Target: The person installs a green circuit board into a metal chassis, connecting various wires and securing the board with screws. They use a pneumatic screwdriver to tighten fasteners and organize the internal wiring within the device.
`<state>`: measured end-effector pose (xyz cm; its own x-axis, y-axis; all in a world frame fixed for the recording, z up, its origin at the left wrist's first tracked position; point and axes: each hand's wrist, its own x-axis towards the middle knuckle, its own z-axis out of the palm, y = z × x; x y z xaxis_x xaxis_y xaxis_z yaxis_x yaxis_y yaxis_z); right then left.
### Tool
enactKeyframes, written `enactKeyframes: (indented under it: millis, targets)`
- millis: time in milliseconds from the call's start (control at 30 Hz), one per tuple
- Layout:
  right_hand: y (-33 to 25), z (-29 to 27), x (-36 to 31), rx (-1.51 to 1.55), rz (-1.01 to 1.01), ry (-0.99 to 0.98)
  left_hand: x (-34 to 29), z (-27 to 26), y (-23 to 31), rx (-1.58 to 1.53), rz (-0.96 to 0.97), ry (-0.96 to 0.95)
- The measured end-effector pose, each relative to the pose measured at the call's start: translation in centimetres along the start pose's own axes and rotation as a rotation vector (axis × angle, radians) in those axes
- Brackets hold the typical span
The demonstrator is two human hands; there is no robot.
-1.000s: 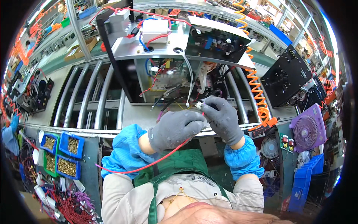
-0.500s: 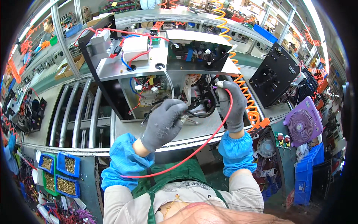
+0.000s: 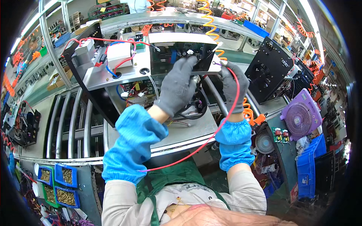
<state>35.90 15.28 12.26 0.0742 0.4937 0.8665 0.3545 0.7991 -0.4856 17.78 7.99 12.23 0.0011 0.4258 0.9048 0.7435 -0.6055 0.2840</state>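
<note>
My right hand (image 3: 233, 84), in a grey glove, pinches the end of a thick red cable (image 3: 227, 116) by its ring terminal, close to the right end of an opened electrical chassis (image 3: 130, 77). The cable sags in a long curve, its other end lying against my left sleeve. My left hand (image 3: 176, 88), also gloved, has its fingers stretched out in front of the chassis's dark upright panel (image 3: 160, 56). Whether they touch it I cannot tell. Below that hand, black cables (image 3: 200, 111) loop out of the lower compartment, partly hidden by the glove.
Steel rollers (image 3: 71, 124) run left of the chassis. At the right stand another black chassis (image 3: 260, 75), a purple fan (image 3: 300, 116) and a blue bin (image 3: 307, 169). Blue trays of brass fittings (image 3: 66, 196) sit lower left. An orange coiled hose (image 3: 247, 109) hangs beside my right hand.
My left hand has moved up from the black cables to the dark panel, its fingers straightening. My right hand has risen with the red cable's end. The chassis appears farther left in view.
</note>
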Motion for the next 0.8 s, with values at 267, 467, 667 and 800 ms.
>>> enactKeyframes:
  millis: [267, 467, 667, 800]
  targets:
    - [-0.8, -1.6, -0.2, 0.07, 0.044, -0.151, 2.7, 4.8, -1.8, -0.159, -0.081, -0.193]
    - [-1.1, -0.1, 0.0, 0.058, 0.042, -0.172, 3.1, 1.4, -4.0, -0.277, -0.205, -0.247]
    - [1.0, 3.8, 1.6, -0.358, -0.357, -0.355, 2.7, 0.8, -4.7, -0.37, -0.43, -0.207]
    - [-1.0, 3.3, 3.4, -0.647, -0.262, -0.54, 2.6, 0.6, -4.9, -0.35, -0.331, -0.197]
